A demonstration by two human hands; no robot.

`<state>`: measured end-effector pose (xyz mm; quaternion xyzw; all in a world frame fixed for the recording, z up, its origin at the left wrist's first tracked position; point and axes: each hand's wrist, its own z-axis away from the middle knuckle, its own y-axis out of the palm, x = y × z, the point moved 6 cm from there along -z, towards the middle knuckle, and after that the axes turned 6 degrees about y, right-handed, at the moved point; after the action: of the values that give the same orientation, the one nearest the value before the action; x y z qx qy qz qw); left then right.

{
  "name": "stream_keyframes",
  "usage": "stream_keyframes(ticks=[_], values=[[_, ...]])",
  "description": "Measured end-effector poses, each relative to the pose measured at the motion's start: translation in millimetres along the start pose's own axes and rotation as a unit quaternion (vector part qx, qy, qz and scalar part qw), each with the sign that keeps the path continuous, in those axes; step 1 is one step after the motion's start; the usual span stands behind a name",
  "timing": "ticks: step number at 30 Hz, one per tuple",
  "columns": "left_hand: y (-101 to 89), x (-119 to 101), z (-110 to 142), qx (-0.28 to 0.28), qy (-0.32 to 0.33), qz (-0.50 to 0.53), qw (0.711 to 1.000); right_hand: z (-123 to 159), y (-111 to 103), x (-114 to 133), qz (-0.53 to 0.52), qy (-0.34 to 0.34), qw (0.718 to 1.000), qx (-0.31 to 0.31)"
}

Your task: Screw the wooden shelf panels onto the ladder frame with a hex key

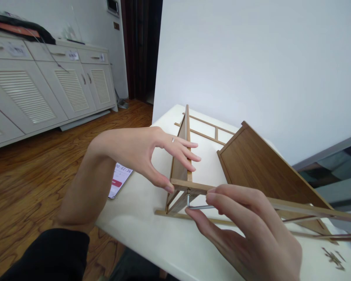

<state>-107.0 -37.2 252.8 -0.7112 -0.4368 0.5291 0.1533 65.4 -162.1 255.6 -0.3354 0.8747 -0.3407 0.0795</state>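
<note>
My left hand (152,146) straddles an upright wooden panel (177,168) at its near end. The spread fingers lie over the panel's top edge, and the thumb presses by the end of a wooden rail (199,188). Between thumb and fingers of my right hand (248,230) is a bent hex key (201,207). Its short arm points up to a screw (188,191) in the rail, where the rail meets the panel. The rail runs right behind my right hand. A larger brown wooden panel (260,168) leans at a slant beyond it.
A phone (119,181) with a running timer lies left on the white table (134,218). Thin wooden slats (210,132) lie at the back. Small dark pieces (333,258) sit at the front right. White cabinets (61,82) line the left wall; a white wall rises behind.
</note>
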Motion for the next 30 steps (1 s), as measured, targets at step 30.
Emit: stream_keyframes(ticks=[30], values=[[-0.5, 1.3, 1.5, -0.003, 0.001, -0.011, 1.000, 8.4, 4.2, 9.3, -0.011, -0.008, 0.999, 0.050]])
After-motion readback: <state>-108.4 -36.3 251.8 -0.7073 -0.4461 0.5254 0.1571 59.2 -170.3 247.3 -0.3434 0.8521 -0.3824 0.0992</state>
